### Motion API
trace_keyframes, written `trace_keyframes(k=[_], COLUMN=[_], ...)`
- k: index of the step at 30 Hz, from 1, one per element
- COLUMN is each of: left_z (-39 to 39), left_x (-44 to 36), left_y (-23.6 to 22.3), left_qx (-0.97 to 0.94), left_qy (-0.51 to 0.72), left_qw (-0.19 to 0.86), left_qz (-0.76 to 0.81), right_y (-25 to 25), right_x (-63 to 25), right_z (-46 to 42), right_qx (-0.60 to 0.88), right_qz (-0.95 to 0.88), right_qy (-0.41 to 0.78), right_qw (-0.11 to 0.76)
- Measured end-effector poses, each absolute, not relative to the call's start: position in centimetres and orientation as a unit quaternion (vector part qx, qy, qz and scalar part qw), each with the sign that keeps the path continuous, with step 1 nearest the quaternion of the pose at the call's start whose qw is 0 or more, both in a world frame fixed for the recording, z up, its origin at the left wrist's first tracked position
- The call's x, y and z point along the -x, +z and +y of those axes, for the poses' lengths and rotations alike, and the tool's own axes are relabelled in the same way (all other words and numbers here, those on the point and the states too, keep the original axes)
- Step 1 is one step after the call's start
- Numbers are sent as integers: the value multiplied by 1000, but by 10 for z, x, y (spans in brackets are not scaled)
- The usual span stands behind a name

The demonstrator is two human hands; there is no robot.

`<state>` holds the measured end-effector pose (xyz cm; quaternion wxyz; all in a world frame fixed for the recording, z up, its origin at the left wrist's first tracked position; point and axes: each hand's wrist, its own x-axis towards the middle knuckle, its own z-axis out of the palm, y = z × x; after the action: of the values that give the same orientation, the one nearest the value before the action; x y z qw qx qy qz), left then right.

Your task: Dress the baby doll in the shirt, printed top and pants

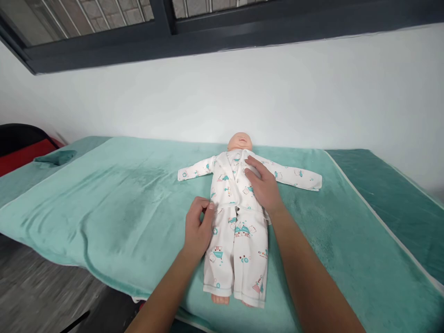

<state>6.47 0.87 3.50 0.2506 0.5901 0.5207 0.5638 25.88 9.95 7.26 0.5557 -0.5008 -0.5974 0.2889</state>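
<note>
A baby doll (pixel 239 140) lies on its back on a teal towel (pixel 114 199), head toward the wall, arms spread. It wears a white printed sleepsuit (pixel 239 249), and its bare feet show at the trouser cuffs. My left hand (pixel 199 226) pinches the suit's fabric at the doll's waist on the left side, fingers closed on it. My right hand (pixel 262 183) lies flat on the doll's chest with fingers stretched out.
The towel covers a table that runs along a white wall under a dark-framed window (pixel 166 27). A darker green cover (pixel 395 203) shows at the right. A folded green cloth (pixel 55 157) lies at the far left, with a red and black seat (pixel 21 148) behind it.
</note>
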Motion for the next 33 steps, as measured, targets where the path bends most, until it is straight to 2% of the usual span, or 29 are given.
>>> trace_keyframes(k=[4,10,16,19,22,25,28,33], left_z=[22,91,138,140,143,160,181,195], left_x=[-59,-62,-83,-96,-107,-114,-119,-124], left_y=[35,55,90,101,108,112,112,108], left_qx=[-556,-617,-750,-749,-726,-662,-612,-652], left_qy=[573,506,406,417,440,487,510,441], left_qw=[270,224,219,227,291,312,265,281], left_qz=[538,559,475,463,441,477,544,548], right_y=[72,73,77,78,78,76,74,74], right_x=[-259,-259,-261,-262,-263,-263,-264,-264], right_z=[99,99,104,105,106,106,106,111], right_qx=[499,489,496,500,504,502,504,543], right_qz=[-599,-598,-591,-573,-567,-570,-585,-615], right_qy=[288,297,310,334,342,338,305,199], right_qw=[556,561,556,557,555,555,557,535])
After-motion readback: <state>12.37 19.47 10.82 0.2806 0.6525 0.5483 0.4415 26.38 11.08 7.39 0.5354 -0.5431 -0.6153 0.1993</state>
